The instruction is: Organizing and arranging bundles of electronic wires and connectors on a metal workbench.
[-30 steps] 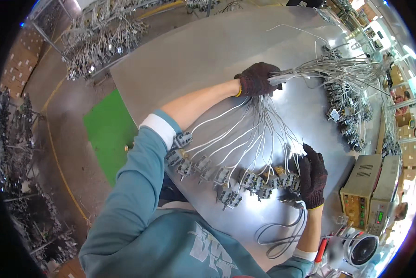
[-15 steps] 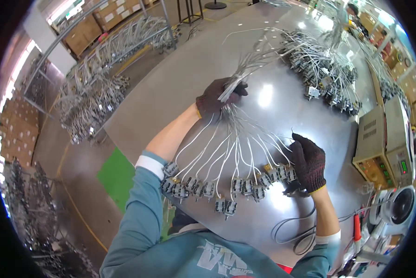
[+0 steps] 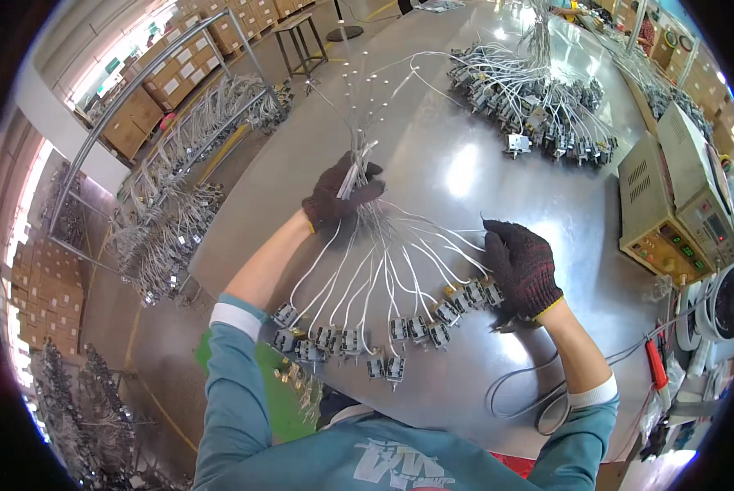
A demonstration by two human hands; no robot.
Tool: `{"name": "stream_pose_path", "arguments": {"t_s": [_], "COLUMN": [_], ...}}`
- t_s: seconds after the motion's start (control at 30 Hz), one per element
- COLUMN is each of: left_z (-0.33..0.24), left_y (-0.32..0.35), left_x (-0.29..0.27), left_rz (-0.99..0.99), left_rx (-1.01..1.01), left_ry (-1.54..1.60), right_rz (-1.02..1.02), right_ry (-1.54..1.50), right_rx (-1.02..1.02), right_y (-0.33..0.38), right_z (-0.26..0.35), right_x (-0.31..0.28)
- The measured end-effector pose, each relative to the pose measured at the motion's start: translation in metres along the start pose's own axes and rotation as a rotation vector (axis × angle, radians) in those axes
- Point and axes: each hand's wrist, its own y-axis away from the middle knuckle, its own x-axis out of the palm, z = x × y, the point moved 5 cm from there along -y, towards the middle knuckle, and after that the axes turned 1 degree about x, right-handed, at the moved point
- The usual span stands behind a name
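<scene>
My left hand (image 3: 342,192), in a dark knitted glove, is closed around a bundle of thin white cables (image 3: 352,176). Their loose ends stick up beyond the fist. Below it the cables fan out to several small box-shaped grey and black electrical parts (image 3: 350,340), lying in an arc on the metal table (image 3: 260,221). At the right end of that arc is my right hand (image 3: 524,266), gloved alike, fingers curled beside the last parts. Something dark shows beneath its palm, but what the fingers hold is hidden.
A large pile of similar cabled parts (image 3: 538,114) covers the far right of the table. Two box-shaped instruments (image 3: 661,213) stand at the right edge, near a red-handled tool (image 3: 656,364). A grey lead (image 3: 506,393) loops by my right forearm. Left, a metal rack (image 3: 138,90) carries more cables.
My left hand has moved left with the cable bundle, whose ends now point more upright. My right hand has shifted slightly left and up. The whole view has swung a little.
</scene>
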Motion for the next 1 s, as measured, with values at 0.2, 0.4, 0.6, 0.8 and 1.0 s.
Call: {"name": "stream_pose_path", "arguments": {"t_s": [0.2, 0.4, 0.6, 0.8, 1.0], "left_z": [-0.039, -0.050, -0.043, -0.034, -0.038], "left_y": [0.045, 0.098, 0.066, 0.022, 0.016], "left_x": [-0.059, -0.028, 0.058, 0.122, 0.121], "left_rz": [0.070, 0.482, 0.521, 0.609, 0.620], "left_rx": [0.200, 0.593, 0.764, 0.611, 0.259], "left_ry": [-0.485, -1.087, -0.843, -0.971, -0.574], "right_rz": [0.029, 0.026, 0.062, 0.022, 0.034], "right_ry": [0.055, -0.015, -0.062, -0.158, -0.227], "right_rx": [-0.017, -0.022, -0.022, 0.050, 0.163], "right_y": [0.001, -0.001, -0.004, 0.000, -0.005], "right_z": [-0.002, 0.003, 0.003, -0.024, -0.054], "right_x": [-0.001, -0.003, 0.000, -0.010, -0.006]}}
